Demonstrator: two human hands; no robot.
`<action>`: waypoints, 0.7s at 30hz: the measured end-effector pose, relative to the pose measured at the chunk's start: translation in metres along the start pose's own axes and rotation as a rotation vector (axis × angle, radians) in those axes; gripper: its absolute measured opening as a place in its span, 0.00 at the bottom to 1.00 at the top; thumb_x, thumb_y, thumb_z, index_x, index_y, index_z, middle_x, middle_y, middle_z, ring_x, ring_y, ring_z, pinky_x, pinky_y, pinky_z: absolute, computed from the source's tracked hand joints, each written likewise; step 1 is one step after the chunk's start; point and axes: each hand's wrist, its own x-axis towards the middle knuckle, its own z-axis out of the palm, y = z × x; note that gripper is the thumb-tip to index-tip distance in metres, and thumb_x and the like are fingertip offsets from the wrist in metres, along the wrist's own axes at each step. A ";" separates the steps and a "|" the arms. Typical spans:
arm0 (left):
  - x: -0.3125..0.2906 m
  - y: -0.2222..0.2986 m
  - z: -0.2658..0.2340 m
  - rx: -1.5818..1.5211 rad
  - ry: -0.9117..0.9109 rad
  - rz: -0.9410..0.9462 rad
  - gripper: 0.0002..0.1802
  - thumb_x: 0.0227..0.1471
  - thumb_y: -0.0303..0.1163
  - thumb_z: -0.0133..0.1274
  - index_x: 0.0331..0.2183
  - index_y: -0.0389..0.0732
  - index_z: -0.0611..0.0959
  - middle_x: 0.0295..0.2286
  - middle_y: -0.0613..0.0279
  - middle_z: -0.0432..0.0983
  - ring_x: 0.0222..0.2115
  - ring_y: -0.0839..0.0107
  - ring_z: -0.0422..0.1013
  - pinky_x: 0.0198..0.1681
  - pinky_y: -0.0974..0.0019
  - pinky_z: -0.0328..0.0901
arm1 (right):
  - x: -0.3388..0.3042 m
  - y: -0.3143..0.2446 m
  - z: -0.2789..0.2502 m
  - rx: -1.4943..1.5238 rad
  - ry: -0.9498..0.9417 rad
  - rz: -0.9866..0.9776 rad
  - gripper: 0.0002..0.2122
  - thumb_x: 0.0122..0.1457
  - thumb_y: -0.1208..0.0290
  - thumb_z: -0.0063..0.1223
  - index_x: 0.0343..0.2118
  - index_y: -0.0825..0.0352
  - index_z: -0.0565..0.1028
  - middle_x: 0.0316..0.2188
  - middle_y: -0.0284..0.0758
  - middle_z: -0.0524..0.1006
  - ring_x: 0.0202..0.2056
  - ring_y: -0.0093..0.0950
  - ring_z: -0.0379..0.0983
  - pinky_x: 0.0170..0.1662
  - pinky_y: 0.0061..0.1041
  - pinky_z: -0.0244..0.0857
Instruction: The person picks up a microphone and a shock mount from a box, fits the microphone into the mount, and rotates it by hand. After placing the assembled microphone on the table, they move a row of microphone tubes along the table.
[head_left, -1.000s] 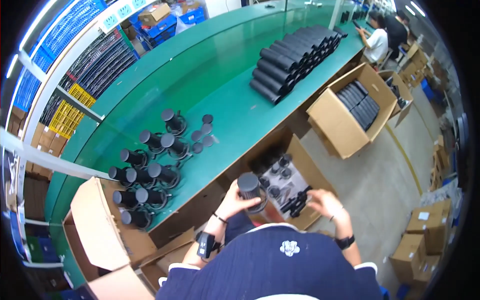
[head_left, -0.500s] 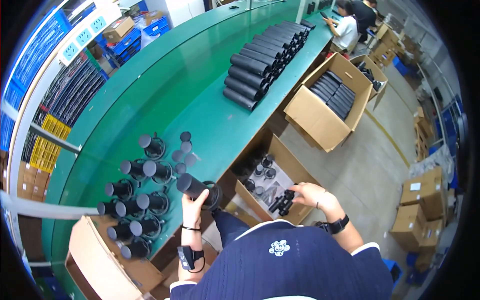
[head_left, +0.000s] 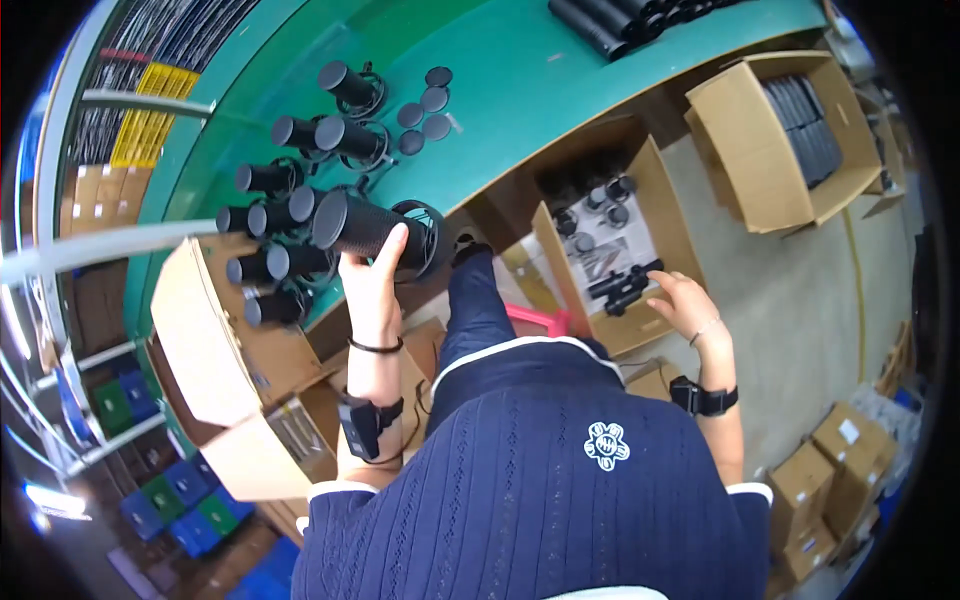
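Observation:
My left hand point(head_left: 372, 285) is closed around a black microphone point(head_left: 365, 228) with a rounded mesh body, lifted near the table's edge. A round black shock mount point(head_left: 425, 240) encircles its right end. My right hand point(head_left: 685, 305) hovers at the right side of an open cardboard box point(head_left: 683, 225), fingers apart with nothing visible between them. Just left of its fingertips lie black jointed parts point(head_left: 622, 290), inside the box. Several round pieces point(head_left: 598, 200) sit deeper in that box. Left of my left hand, several more microphones in mounts point(head_left: 352, 140) are grouped on the green table point(head_left: 490, 110).
Several flat dark discs point(head_left: 436, 98) lie beyond the raised microphone. Black tubes point(head_left: 610, 25) are stacked at the far edge of view. A second carton point(head_left: 765, 200) holding dark pieces stands at the right. An opened carton point(head_left: 200, 340) and a metal rail point(head_left: 120, 248) flank the table's left end.
My view has swung down and closer. The microphone in my left hand is raised nearer to the camera. My right hand has drawn back slightly from the black parts in the box.

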 end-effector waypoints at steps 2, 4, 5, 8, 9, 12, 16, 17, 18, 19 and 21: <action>0.024 0.002 -0.010 0.031 -0.025 0.056 0.21 0.40 0.23 0.64 0.39 0.35 0.76 0.34 0.63 0.75 0.34 0.74 0.71 0.42 0.70 0.65 | 0.032 -0.013 0.022 0.011 -0.032 -0.074 0.19 0.48 0.73 0.58 0.45 0.67 0.71 0.36 0.46 0.74 0.38 0.43 0.72 0.42 0.33 0.66; 0.052 0.011 -0.019 0.002 -0.189 0.040 0.28 0.40 0.19 0.62 0.46 0.35 0.72 0.41 0.58 0.71 0.40 0.70 0.69 0.46 0.66 0.64 | 0.064 -0.037 0.034 0.150 0.002 -0.064 0.19 0.48 0.73 0.58 0.45 0.68 0.72 0.36 0.47 0.75 0.38 0.42 0.73 0.41 0.33 0.67; 0.062 0.019 -0.021 -0.023 -0.264 0.031 0.30 0.40 0.18 0.62 0.47 0.34 0.70 0.42 0.57 0.70 0.42 0.68 0.69 0.48 0.65 0.64 | 0.068 -0.054 0.040 0.228 0.013 -0.007 0.18 0.49 0.73 0.57 0.45 0.68 0.72 0.37 0.47 0.75 0.38 0.41 0.74 0.41 0.32 0.68; 0.102 0.034 -0.034 -0.026 -0.461 -0.045 0.33 0.38 0.17 0.62 0.49 0.34 0.68 0.44 0.55 0.69 0.47 0.65 0.67 0.52 0.63 0.63 | 0.103 -0.093 0.033 0.247 0.074 -0.017 0.18 0.49 0.72 0.57 0.45 0.68 0.73 0.38 0.46 0.76 0.38 0.40 0.74 0.42 0.32 0.68; 0.103 0.036 -0.044 -0.060 -0.469 -0.044 0.34 0.37 0.18 0.62 0.49 0.34 0.68 0.44 0.57 0.69 0.48 0.65 0.67 0.53 0.63 0.62 | 0.102 -0.107 0.040 0.223 0.083 -0.096 0.17 0.50 0.72 0.57 0.44 0.67 0.73 0.38 0.46 0.76 0.38 0.40 0.74 0.42 0.31 0.68; 0.125 0.050 -0.056 -0.003 -0.536 0.020 0.35 0.35 0.19 0.64 0.48 0.35 0.69 0.43 0.58 0.70 0.46 0.67 0.68 0.52 0.64 0.62 | 0.114 -0.145 0.006 0.244 0.000 -0.031 0.18 0.49 0.70 0.58 0.44 0.67 0.72 0.35 0.47 0.76 0.38 0.43 0.73 0.42 0.34 0.67; 0.135 0.058 -0.058 0.037 -0.489 0.045 0.29 0.35 0.19 0.65 0.43 0.35 0.73 0.40 0.60 0.72 0.42 0.70 0.70 0.46 0.66 0.66 | 0.136 -0.145 -0.049 0.060 0.112 -0.058 0.16 0.49 0.73 0.56 0.43 0.67 0.73 0.35 0.45 0.76 0.37 0.43 0.73 0.42 0.33 0.67; 0.133 0.063 -0.053 0.028 -0.511 0.027 0.29 0.36 0.18 0.63 0.44 0.35 0.73 0.42 0.58 0.71 0.45 0.68 0.69 0.49 0.64 0.64 | 0.144 -0.133 -0.063 0.008 0.212 -0.107 0.16 0.49 0.73 0.56 0.43 0.67 0.74 0.37 0.45 0.76 0.38 0.44 0.73 0.42 0.34 0.67; 0.131 0.067 -0.049 0.024 -0.534 0.005 0.29 0.37 0.17 0.61 0.45 0.35 0.72 0.43 0.56 0.69 0.47 0.65 0.67 0.52 0.61 0.62 | 0.154 -0.119 -0.079 -0.039 0.310 -0.156 0.16 0.49 0.73 0.56 0.42 0.68 0.74 0.38 0.45 0.76 0.39 0.44 0.73 0.43 0.34 0.67; 0.128 0.067 -0.046 0.051 -0.541 -0.003 0.34 0.37 0.18 0.62 0.49 0.35 0.69 0.45 0.56 0.69 0.48 0.64 0.67 0.52 0.61 0.62 | 0.160 -0.110 -0.097 -0.149 0.362 -0.126 0.15 0.49 0.73 0.55 0.42 0.68 0.74 0.38 0.46 0.76 0.40 0.45 0.72 0.44 0.35 0.67; 0.129 0.058 -0.050 0.050 -0.537 0.026 0.36 0.37 0.19 0.62 0.51 0.34 0.67 0.46 0.55 0.68 0.48 0.64 0.66 0.53 0.61 0.61 | 0.175 -0.113 -0.126 -0.232 0.509 -0.101 0.15 0.50 0.73 0.55 0.42 0.69 0.74 0.37 0.45 0.76 0.39 0.44 0.73 0.44 0.34 0.67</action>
